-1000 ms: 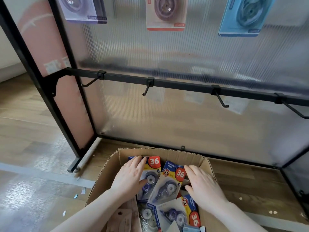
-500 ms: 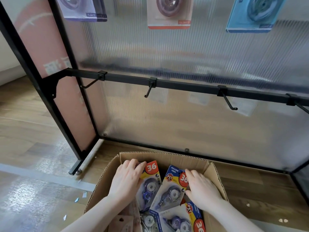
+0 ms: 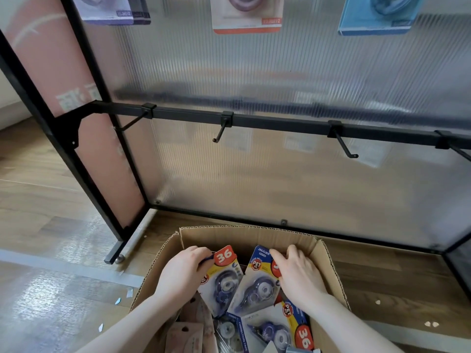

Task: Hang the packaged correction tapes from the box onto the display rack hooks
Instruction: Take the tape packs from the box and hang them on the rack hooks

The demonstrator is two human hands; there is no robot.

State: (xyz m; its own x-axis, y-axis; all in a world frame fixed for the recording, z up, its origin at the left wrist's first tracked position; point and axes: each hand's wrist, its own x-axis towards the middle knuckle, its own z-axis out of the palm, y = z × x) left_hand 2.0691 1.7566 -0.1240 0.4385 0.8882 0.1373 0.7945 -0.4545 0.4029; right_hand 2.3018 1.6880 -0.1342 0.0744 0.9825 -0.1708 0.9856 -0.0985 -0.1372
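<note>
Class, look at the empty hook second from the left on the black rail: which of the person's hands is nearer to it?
Left. The left hand sits almost straight below that hook, in the box; the right hand lies farther off to the right.

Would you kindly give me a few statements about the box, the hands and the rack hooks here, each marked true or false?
1. Both hands are inside the cardboard box. True: the left hand and the right hand each have a grip on a packaged correction tape.
2. The hooks on the lower black rail already carry packages. False: the hooks in view there, such as the middle hook, are bare.
3. The package in the left hand shows a red 36 label. True.
4. The box stands on a table. False: it stands on the wooden floor.
5. Packages hang above the rail, at the top of the view. True: for instance a blue package.
</note>
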